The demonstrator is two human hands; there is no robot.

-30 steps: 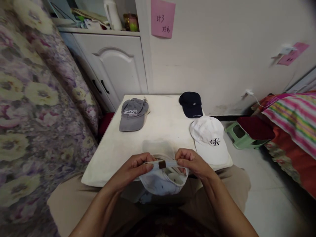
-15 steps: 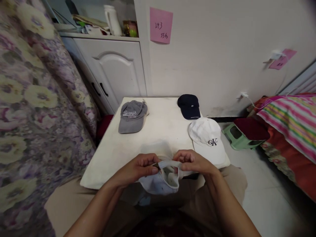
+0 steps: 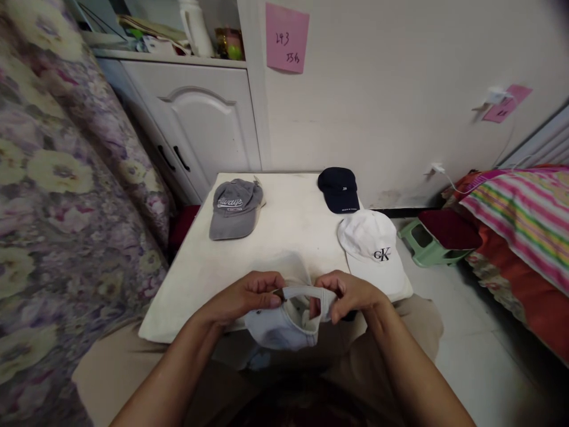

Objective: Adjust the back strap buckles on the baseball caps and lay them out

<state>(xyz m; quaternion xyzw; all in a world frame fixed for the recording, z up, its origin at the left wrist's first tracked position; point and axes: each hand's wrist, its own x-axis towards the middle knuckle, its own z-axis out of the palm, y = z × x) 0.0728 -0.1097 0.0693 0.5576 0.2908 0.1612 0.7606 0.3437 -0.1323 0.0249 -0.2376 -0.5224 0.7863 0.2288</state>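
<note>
My left grip and right grip pinch a pale-blue baseball cap at the near edge of the counter.

Between the fingers sits a pale-blue fabric cap; beyond, on the cream tabletop, lie a grey fabric cap left, white fabric cap right, navy fabric cap behind it.

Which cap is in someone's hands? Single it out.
The pale bluish cap, held by the left hand and the right hand. The gray cap, navy cap and white cap all lie on the cream tabletop instead.
</note>
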